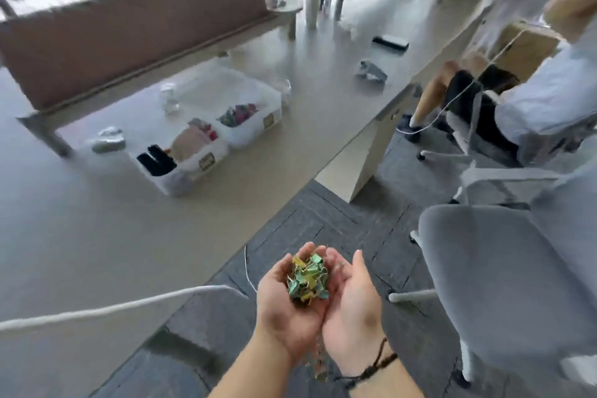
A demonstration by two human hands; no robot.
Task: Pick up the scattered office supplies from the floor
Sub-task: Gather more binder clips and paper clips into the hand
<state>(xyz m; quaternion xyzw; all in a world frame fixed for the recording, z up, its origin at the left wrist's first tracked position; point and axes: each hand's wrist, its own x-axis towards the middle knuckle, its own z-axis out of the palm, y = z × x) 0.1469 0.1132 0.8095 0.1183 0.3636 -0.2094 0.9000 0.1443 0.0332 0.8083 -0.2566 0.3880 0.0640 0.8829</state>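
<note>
Green and yellow clips [307, 278] fill your cupped left hand [287, 307] and right hand [352, 304]; keep palms pressed together, carry level toward the tray [206, 165].

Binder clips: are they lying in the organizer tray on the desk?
No, the binder clips sit heaped in the cupped left hand and right hand, above the floor.
</note>
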